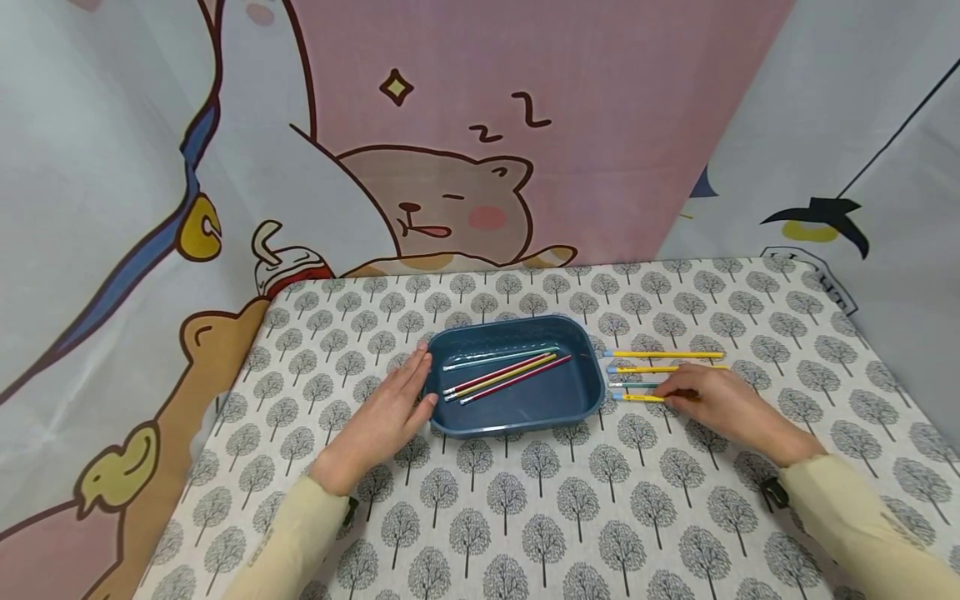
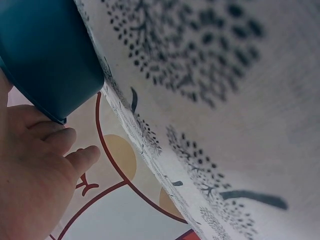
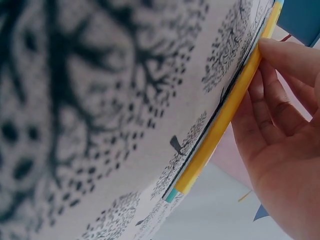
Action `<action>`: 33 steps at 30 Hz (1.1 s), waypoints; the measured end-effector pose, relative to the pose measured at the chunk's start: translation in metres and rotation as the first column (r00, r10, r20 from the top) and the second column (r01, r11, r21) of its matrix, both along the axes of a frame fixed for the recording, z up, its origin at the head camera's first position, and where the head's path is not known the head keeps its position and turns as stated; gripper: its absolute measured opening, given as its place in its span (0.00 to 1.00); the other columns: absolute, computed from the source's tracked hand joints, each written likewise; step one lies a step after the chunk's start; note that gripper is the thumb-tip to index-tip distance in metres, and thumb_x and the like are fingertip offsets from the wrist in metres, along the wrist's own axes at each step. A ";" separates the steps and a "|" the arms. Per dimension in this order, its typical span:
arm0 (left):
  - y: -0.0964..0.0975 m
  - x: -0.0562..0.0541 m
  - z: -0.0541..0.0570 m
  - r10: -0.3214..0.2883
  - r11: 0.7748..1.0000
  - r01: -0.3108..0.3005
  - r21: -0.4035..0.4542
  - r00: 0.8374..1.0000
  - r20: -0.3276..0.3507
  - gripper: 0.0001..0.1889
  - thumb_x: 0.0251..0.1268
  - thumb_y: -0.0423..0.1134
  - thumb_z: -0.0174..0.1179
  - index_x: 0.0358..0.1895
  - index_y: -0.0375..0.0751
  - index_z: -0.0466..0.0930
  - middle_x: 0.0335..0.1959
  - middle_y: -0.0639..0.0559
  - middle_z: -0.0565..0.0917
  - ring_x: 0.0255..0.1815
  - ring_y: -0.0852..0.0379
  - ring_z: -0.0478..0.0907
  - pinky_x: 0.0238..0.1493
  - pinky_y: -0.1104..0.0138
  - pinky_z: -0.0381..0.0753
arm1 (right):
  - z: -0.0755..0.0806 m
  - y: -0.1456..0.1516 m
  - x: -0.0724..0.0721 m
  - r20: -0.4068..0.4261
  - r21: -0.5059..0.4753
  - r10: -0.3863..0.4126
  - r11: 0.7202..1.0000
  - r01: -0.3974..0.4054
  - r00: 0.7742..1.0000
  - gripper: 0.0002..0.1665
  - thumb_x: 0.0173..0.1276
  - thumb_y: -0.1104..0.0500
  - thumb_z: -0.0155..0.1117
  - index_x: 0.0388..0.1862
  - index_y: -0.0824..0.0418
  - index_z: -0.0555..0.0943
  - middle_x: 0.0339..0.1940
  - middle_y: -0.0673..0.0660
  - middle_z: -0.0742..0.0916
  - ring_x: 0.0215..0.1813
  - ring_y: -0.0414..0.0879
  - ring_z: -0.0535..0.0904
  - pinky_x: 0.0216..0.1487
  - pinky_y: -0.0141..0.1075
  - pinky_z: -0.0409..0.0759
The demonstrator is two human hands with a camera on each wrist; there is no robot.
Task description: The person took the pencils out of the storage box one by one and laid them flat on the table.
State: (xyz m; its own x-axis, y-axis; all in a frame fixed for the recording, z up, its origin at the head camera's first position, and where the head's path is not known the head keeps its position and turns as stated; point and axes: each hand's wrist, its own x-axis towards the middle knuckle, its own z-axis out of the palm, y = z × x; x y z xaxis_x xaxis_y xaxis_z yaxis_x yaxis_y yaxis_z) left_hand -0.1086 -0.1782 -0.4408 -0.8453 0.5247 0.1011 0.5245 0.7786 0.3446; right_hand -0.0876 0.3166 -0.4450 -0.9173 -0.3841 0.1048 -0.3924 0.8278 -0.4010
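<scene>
Right hand (image 1: 705, 400) pinches a yellow pencil (image 1: 636, 397), seemingly to pick it up.
It sits right of the blue tray (image 1: 540, 406), beside a teal pencil (image 1: 632, 385); the left hand (image 1: 381, 418) rests, fingers extended, against the tray. The next move calls for a lift clear of that neighbour.

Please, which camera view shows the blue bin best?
The head view: it shows the blue bin almost whole, with pencils lying inside. The left wrist view shows only part of its outside; the right wrist view, just a small piece in the top right corner.
</scene>
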 end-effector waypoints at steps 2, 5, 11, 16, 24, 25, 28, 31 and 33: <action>0.000 0.000 0.000 0.001 1.000 -0.001 0.000 1.000 0.004 0.35 0.86 0.55 0.39 0.83 0.35 0.50 0.86 0.49 0.43 0.84 0.45 0.49 0.80 0.45 0.57 | 0.000 0.000 0.000 0.012 0.009 -0.006 1.000 0.006 1.000 0.13 0.62 0.66 0.77 0.43 0.53 0.92 0.46 0.52 0.90 0.46 0.50 0.86 0.44 0.46 0.84; 0.000 0.001 0.000 0.003 1.000 -0.003 -0.002 1.000 0.009 0.35 0.86 0.54 0.40 0.83 0.35 0.49 0.86 0.49 0.42 0.84 0.46 0.48 0.80 0.45 0.57 | 0.000 -0.001 0.000 0.028 0.014 -0.012 1.000 0.012 1.000 0.12 0.63 0.66 0.77 0.43 0.53 0.92 0.46 0.52 0.90 0.46 0.50 0.85 0.44 0.46 0.84; 0.000 0.001 0.001 0.003 1.000 -0.003 -0.001 1.000 0.004 0.35 0.86 0.55 0.40 0.83 0.35 0.50 0.86 0.49 0.42 0.84 0.47 0.48 0.80 0.45 0.58 | 0.000 -0.001 -0.001 0.028 0.008 -0.003 1.000 0.003 1.000 0.13 0.62 0.67 0.77 0.43 0.53 0.92 0.45 0.51 0.89 0.44 0.47 0.85 0.41 0.42 0.83; 0.000 0.001 0.001 0.001 1.000 -0.001 0.004 1.000 -0.005 0.35 0.86 0.53 0.42 0.83 0.34 0.51 0.86 0.48 0.43 0.84 0.45 0.49 0.79 0.45 0.58 | 0.000 -0.001 -0.001 0.016 0.004 0.008 1.000 -0.008 1.000 0.13 0.62 0.67 0.77 0.43 0.53 0.92 0.44 0.49 0.89 0.44 0.47 0.85 0.40 0.42 0.83; 0.001 0.001 0.001 -0.006 1.000 0.007 0.004 1.000 -0.007 0.35 0.86 0.53 0.42 0.83 0.34 0.50 0.86 0.48 0.43 0.84 0.46 0.48 0.80 0.45 0.58 | 0.000 -0.001 -0.001 0.007 0.012 0.004 1.000 -0.004 1.000 0.13 0.61 0.67 0.78 0.42 0.52 0.92 0.43 0.49 0.89 0.43 0.46 0.85 0.38 0.40 0.83; 0.001 0.001 0.001 -0.007 1.000 0.007 0.005 1.000 -0.006 0.35 0.86 0.53 0.42 0.83 0.34 0.50 0.86 0.48 0.43 0.84 0.46 0.48 0.80 0.45 0.57 | 0.000 -0.001 -0.001 0.011 0.011 0.006 1.000 -0.006 1.000 0.13 0.61 0.67 0.78 0.42 0.52 0.92 0.43 0.49 0.90 0.43 0.46 0.85 0.38 0.40 0.83; 0.001 0.001 0.001 -0.008 1.000 0.008 0.004 1.000 -0.006 0.35 0.86 0.53 0.42 0.83 0.34 0.50 0.86 0.48 0.43 0.84 0.46 0.48 0.80 0.45 0.57 | 0.000 -0.002 -0.001 0.018 0.018 0.001 1.000 -0.001 1.000 0.13 0.62 0.67 0.78 0.42 0.52 0.92 0.43 0.49 0.90 0.44 0.47 0.85 0.39 0.41 0.83; 0.000 0.001 0.001 -0.008 1.000 0.008 0.004 1.000 -0.008 0.35 0.86 0.53 0.42 0.83 0.34 0.50 0.86 0.47 0.44 0.84 0.44 0.49 0.80 0.45 0.58 | 0.000 -0.002 -0.002 0.027 0.028 -0.004 1.000 0.004 1.000 0.12 0.62 0.67 0.77 0.43 0.52 0.92 0.44 0.50 0.90 0.45 0.49 0.86 0.40 0.43 0.84; 0.000 0.001 0.001 -0.008 1.000 0.008 0.003 1.000 -0.011 0.35 0.86 0.54 0.41 0.82 0.33 0.51 0.85 0.47 0.44 0.83 0.42 0.51 0.79 0.45 0.58 | -0.001 -0.003 -0.003 0.027 0.035 -0.004 0.999 0.003 1.000 0.12 0.63 0.66 0.77 0.43 0.53 0.92 0.44 0.51 0.90 0.45 0.50 0.86 0.41 0.44 0.84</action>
State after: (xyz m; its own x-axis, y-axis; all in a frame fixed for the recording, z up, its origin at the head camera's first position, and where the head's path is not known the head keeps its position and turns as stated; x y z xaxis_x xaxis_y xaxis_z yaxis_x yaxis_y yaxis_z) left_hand -0.1079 -0.1782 -0.4397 -0.8398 0.5312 0.1116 0.5345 0.7733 0.3412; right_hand -0.0902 0.3139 -0.4458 -0.9211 -0.3835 0.0670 -0.3788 0.8429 -0.3822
